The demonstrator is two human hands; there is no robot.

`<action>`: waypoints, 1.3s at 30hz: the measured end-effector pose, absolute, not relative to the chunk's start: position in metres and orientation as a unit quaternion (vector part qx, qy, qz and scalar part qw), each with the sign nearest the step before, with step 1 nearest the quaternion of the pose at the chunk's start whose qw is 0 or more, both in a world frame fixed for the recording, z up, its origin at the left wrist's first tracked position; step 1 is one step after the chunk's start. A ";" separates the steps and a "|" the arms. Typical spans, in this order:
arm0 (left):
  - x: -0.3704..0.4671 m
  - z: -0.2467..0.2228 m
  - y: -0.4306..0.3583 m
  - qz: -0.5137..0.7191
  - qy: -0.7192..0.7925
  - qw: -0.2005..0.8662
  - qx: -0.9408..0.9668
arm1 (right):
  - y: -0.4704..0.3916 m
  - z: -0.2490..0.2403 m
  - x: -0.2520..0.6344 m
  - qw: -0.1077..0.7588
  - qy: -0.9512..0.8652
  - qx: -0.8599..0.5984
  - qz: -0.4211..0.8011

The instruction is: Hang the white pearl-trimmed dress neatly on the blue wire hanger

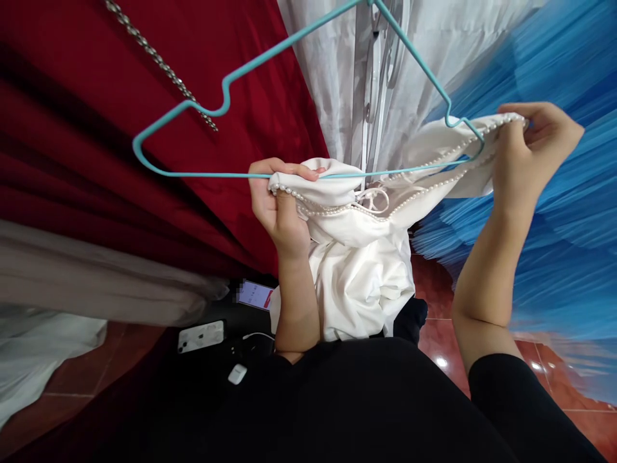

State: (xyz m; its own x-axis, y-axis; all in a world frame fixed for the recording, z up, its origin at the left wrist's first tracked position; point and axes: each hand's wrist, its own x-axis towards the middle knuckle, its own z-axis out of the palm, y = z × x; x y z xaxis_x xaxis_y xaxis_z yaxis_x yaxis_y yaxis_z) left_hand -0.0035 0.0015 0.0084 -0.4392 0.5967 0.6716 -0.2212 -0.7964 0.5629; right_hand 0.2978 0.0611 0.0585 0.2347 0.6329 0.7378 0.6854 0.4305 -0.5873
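Observation:
A white dress [366, 276] with pearl-beaded edges hangs between my hands, its lower part bunched over my lap. My left hand [284, 212] is closed on the beaded fabric at the dress's left side, fingers over the hanger's bottom bar. Farther right and higher, my right hand [535, 148] pinches the end of the opposite beaded side and pulls it outward. The light-blue hanger [207, 174] spans the space above the dress. Its right end lies inside the stretched fabric, while its left end sticks out bare. A thin white cord loop [378, 200] shows at the neckline.
Red drapery [270, 96] with a beaded chain [159, 61] hangs at left; blue tulle [554, 257] hangs at right. White cloth [328, 71] is behind. A phone [201, 337], a lit screen [255, 294] and a white earbud case [238, 374] lie at lower left.

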 end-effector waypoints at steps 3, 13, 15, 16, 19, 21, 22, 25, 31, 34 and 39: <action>0.000 0.004 0.005 0.825 0.190 0.268 0.460 | 0.047 0.055 0.317 0.494 -0.630 -0.597 0.045; 0.009 -0.001 0.009 0.823 0.206 0.306 0.431 | -0.008 0.062 0.263 0.443 -0.799 -0.404 0.044; 0.008 0.000 0.007 0.816 0.203 0.327 0.431 | 0.000 0.055 0.247 0.487 -0.791 -0.368 -0.038; 0.007 0.001 0.007 0.810 0.209 0.332 0.435 | 0.004 0.050 0.240 0.483 -0.796 -0.361 -0.055; 0.003 -0.001 0.006 0.793 0.240 0.316 0.462 | 0.014 0.037 0.225 0.430 -0.808 -0.403 -0.017; -0.004 -0.008 0.006 0.786 0.271 0.280 0.480 | 0.017 0.030 0.219 0.413 -0.792 -0.449 0.004; -0.010 -0.013 0.005 0.785 0.293 0.250 0.486 | 0.018 0.028 0.218 0.415 -0.781 -0.467 0.000; -0.039 -0.032 0.002 0.780 0.379 0.115 0.484 | 0.018 0.029 0.216 0.419 -0.759 -0.499 -0.022; -0.112 -0.032 0.008 0.813 0.423 0.062 0.395 | 0.023 0.037 0.217 0.386 -0.761 -0.520 -0.030; -0.118 0.006 0.008 0.825 0.408 0.006 0.391 | 0.023 0.038 0.217 0.386 -0.762 -0.520 -0.020; -0.099 0.071 0.015 0.791 0.388 0.011 0.472 | 0.017 0.039 0.216 0.398 -0.754 -0.522 0.017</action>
